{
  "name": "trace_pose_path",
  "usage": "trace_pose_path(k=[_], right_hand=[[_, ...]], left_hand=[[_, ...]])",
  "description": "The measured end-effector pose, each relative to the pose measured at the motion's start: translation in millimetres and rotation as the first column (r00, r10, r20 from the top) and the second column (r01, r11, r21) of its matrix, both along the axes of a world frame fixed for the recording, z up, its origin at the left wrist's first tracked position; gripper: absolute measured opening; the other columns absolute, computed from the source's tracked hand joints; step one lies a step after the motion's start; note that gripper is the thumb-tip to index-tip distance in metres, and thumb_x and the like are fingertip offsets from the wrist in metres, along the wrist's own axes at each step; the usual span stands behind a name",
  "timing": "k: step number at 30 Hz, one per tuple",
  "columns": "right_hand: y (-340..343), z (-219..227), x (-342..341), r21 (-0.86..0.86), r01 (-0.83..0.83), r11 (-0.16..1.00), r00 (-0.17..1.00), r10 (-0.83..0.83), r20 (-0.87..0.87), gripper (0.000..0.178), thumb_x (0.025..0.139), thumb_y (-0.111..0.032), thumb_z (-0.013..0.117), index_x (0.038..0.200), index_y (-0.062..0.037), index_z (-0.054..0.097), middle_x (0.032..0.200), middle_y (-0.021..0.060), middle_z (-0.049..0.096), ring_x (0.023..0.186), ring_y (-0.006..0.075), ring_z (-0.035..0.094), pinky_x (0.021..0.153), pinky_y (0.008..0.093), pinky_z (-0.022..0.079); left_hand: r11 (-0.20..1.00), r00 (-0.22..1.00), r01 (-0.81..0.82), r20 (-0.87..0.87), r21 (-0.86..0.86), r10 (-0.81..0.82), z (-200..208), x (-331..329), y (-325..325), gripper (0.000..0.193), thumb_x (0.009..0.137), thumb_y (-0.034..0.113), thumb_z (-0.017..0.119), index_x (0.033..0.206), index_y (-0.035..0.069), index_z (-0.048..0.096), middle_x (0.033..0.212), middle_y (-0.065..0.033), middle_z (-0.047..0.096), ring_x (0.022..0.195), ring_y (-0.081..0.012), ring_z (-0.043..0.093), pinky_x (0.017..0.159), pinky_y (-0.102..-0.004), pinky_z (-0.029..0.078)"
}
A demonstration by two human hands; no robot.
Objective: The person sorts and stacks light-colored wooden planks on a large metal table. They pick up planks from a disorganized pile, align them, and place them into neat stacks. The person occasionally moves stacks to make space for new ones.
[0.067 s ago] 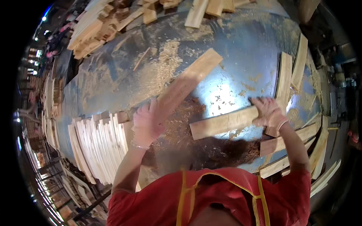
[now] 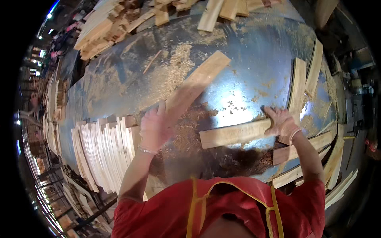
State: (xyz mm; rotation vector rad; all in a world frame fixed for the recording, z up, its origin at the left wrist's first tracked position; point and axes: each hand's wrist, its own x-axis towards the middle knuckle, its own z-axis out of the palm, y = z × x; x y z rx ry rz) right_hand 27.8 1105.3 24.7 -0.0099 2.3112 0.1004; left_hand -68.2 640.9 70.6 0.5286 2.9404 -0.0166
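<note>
Two light wooden boards are at my hands over a metal tabletop (image 2: 254,71). My left hand (image 2: 154,129), in a pale glove, is closed on the near end of the left board (image 2: 198,81), which slants away to the upper right. Part of this board lies in shadow. At the right end of the other board (image 2: 234,133) is my gloved right hand (image 2: 281,122), its thumb and fingers around the board's edges. That board lies nearly crosswise in front of me. The palm side of each hand is hidden.
A row of upright thin boards (image 2: 107,152) stands beside my left forearm. More boards (image 2: 298,87) lie along the table's right side, some under my right forearm. Stacked wood (image 2: 103,29) fills the far left. Sawdust (image 2: 180,63) and dark debris (image 2: 246,158) cover parts of the tabletop.
The left board has shifted very slightly to the left with my left hand. My right hand's fingers look a little more spread at the other board's end.
</note>
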Motion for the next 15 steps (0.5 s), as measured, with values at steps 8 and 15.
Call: trace_pose_path(k=[8,15], right_hand=[[-33.4,37.3,77.5,-0.376,0.241,0.895,0.876,-0.367,-0.312,0.058,0.087,-0.058,0.080,0.125,-0.0151,0.080,0.119,0.0113,0.078,0.109,0.0276,0.074,0.093,0.0404,0.058],[-222.5,-16.3,87.9,-0.672,0.440,0.596,0.691,-0.702,-0.171,0.053,0.097,-0.041,0.071,0.138,-0.0073,0.069,0.112,0.0234,0.078,0.093,0.0355,0.078,0.086,0.0443,0.061]], left_hand=[[0.966,0.970,-0.231,-0.049,0.120,0.238,19.1,48.4,-60.6,0.091,0.075,0.029,0.082,0.156,0.010,0.046,0.124,-0.0212,0.065,0.110,-0.0403,0.067,0.095,-0.0496,0.056],[0.223,0.817,-0.564,0.577,0.795,0.008,-3.2,97.8,-140.9,0.071,0.082,0.016,0.077,0.148,0.005,0.053,0.127,-0.0179,0.065,0.113,-0.0319,0.066,0.093,-0.0420,0.057]])
